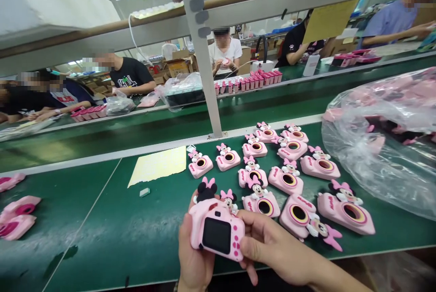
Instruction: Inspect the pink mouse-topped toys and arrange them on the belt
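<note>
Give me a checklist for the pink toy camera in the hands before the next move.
1. Pink plastic Minnie Mouse toy camera held in both hands: ok; left hand under it, right hand at its side.
2. Black rectangular rear screen working: cannot tell; it is dark.
3. Minnie figure with black ears seated on top: ok.
4. Front lens: cannot tell; it faces away.
5. Pink toy cameras on the green conveyor belt spaced apart: not ok; two in the middle overlap.

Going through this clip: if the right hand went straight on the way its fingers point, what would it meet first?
The right hand would meet the pink toy camera first; its fingers already touch that camera's edge.
</note>
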Demonstrator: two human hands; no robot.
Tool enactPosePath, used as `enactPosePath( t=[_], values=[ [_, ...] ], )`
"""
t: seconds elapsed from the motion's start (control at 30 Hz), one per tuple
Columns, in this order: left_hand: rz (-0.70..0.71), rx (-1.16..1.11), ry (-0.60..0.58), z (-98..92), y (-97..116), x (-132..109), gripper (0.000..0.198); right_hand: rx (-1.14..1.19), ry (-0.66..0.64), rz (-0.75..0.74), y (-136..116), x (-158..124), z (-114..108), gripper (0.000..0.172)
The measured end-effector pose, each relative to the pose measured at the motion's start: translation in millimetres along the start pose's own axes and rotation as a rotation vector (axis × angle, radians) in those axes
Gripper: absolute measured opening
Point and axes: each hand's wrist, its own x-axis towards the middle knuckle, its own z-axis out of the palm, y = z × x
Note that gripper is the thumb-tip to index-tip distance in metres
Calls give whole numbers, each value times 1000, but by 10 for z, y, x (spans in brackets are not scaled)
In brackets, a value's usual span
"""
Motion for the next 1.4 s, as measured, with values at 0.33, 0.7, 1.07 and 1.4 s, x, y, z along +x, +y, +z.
enactPosePath(
  t=[0.33,0.7,1.07,1.4],
  values=[
    [-51,-79,22,-89,-165,73,57,-289,220,-88,52,-118,78,37],
    [30,-12,57,-56,-196,5,73,-1419,388,-472,98,-157,213,67],
    [93,82,74,-34,-117,-57,64,-1450,319,-514,-77,-122,209,57],
    [-34,-115,42,-196,-65,-10,65,-1424,68,-789,2,89,-19,63]
  ],
)
